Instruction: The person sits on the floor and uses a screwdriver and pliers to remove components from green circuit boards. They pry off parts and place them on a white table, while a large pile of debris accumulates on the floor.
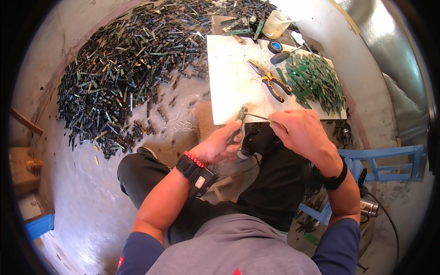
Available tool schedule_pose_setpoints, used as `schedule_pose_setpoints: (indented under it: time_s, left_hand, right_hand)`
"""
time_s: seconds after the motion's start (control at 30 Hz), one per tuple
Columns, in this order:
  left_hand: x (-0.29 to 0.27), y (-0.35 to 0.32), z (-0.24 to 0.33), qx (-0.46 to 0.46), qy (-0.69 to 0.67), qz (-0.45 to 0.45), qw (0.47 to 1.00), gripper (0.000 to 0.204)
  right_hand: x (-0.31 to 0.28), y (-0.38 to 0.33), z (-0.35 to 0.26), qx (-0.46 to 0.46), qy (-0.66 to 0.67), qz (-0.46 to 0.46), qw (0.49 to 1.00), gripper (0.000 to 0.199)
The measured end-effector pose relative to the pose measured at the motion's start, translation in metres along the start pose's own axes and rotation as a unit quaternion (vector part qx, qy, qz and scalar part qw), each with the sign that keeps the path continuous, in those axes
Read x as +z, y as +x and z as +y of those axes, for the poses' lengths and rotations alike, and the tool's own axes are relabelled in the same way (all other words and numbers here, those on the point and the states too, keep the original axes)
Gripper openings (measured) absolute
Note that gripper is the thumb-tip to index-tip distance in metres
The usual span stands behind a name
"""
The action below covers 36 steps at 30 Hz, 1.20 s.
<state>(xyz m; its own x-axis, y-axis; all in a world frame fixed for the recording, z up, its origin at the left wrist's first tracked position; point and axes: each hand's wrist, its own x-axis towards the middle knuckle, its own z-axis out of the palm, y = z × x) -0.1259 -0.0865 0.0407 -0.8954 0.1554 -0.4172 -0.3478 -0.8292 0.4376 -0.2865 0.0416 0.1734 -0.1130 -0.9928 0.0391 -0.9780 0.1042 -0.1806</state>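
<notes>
My left hand point(223, 143) is closed around a narrow, dark greenish piece point(242, 112) that sticks up past the fingertips near the front edge of the white board point(229, 87). Exactly what kind of part it is cannot be made out. In my right hand point(300, 132) is a thin metal tool, like a screwdriver; its shaft point(257, 116) points left and its tip meets the upper end of the piece. The fingers hide the tool's handle. Beyond my hands, pliers with orange and black handles point(270, 82) lie on the board.
A large heap of dark narrow strips point(123, 68) covers the floor at the left. Green circuit-board strips point(316, 82) are piled on the board's right side, near a dark-handled screwdriver point(280, 57), a tape roll point(275, 46) and a plastic cup point(276, 25). A blue frame point(389, 162) stands right.
</notes>
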Motion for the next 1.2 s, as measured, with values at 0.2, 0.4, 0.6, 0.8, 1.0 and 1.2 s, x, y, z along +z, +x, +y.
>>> schedule_pose_setpoints:
  time_s: [0.2,0.4,0.6,0.8,1.0,1.2]
  left_hand:
    - [0.001,-0.001,-0.001,0.011,-0.015,-0.005,1.0,0.045]
    - [0.0,-0.001,-0.005,0.022,-0.013,-0.004,1.0,0.046]
    - [0.0,0.0,-0.007,0.041,0.004,0.019,0.999,0.048]
    - [-0.009,0.003,-0.011,0.061,0.036,0.01,0.997,0.048]
    - [-0.01,0.006,-0.015,0.054,0.051,0.024,0.997,0.047]
    - [-0.017,0.006,-0.011,0.064,0.015,0.031,0.997,0.048]
  right_hand:
    - [-0.016,0.03,-0.001,-0.053,-0.051,-0.049,0.996,0.013]
    - [-0.025,0.053,-0.005,-0.093,-0.061,-0.079,0.991,0.013]
    - [-0.027,0.071,-0.006,-0.031,-0.029,-0.148,0.988,0.01]
    - [-0.033,0.074,-0.009,0.037,-0.012,-0.198,0.979,0.01]
    - [-0.029,0.066,-0.019,-0.147,-0.092,-0.108,0.979,0.008]
    - [-0.02,0.073,-0.004,0.018,0.028,-0.15,0.988,0.014]
